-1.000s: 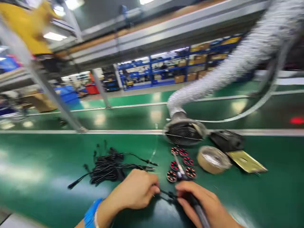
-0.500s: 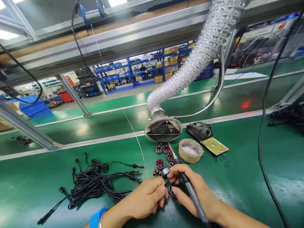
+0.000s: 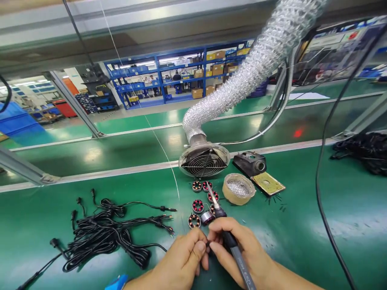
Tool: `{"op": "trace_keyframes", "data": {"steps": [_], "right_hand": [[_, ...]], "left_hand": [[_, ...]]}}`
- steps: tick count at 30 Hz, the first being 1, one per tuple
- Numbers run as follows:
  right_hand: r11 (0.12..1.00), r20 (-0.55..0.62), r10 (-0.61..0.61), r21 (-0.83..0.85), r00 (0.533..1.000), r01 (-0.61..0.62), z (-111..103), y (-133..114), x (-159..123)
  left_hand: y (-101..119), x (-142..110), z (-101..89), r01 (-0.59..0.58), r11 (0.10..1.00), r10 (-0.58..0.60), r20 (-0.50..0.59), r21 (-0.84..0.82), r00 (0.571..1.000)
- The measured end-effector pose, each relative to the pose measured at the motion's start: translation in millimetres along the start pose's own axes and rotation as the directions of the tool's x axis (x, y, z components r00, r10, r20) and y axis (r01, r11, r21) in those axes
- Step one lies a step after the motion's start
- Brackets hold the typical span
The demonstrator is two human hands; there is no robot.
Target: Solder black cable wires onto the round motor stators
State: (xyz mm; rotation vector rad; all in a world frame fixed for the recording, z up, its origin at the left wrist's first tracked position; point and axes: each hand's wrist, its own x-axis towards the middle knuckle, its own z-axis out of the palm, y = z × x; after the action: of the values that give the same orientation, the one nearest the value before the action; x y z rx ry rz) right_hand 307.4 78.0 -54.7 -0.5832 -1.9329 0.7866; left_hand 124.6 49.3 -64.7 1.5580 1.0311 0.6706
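My left hand is closed in a pinch on the end of a black cable that runs in from the bundle at the left. My right hand grips a soldering iron, its tip pointing forward over the table. The thumb and forefinger of that hand meet the left fingertips at the cable end, which is mostly hidden. Just beyond the hands sit several small ring-shaped motor stators with red or copper windings. One silver-sided motor part stands among them.
Black cables lie bundled at the left. Ahead is a fume extractor with a silver duct. A tape-ring tub and an iron stand with yellow sponge are to the right. A thin solder wire hangs down; a black cord hangs at the right.
Both hands have drawn slightly nearer to me, away from the stators, with fingertips still together. The soldering iron stays in the right hand. My view has tilted down and shifted.
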Motion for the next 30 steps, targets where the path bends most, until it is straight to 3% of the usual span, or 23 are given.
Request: {"op": "trace_keyframes", "data": {"steps": [9, 17, 21, 24, 27, 30], "right_hand": [[0.997, -0.087, 0.022, -0.070, 0.996, -0.028, 10, 1, 0], [0.992, -0.186, 0.019, -0.117, 0.982, -0.042, 20, 0, -7], [0.975, -0.165, -0.050, -0.221, 0.985, 0.012, 20, 0, -12], [0.950, -0.073, -0.156, -0.282, 0.985, 0.130, 19, 0, -13], [0.930, -0.013, -0.237, -0.291, 0.971, 0.223, 16, 1, -8], [0.921, 0.056, -0.295, -0.247, 0.954, 0.300, 10, 4, -1]], "left_hand": [[0, -2, 3.6, -0.056, 0.995, 0.065, -0.101, 0.088, 0.993], [10, -6, 4.6, 0.059, 0.997, -0.068, -0.192, -0.051, 0.979], [11, -3, 2.6, 0.069, 0.995, -0.082, -0.181, -0.073, 0.980], [10, -2, 0.7, 0.103, 0.995, -0.098, -0.161, 0.017, 0.982], [11, -4, 0.0, 0.163, 0.979, -0.149, -0.113, 0.122, 0.982], [11, -7, 1.3, 0.124, 0.978, -0.112, -0.080, 0.170, 0.990]]}}
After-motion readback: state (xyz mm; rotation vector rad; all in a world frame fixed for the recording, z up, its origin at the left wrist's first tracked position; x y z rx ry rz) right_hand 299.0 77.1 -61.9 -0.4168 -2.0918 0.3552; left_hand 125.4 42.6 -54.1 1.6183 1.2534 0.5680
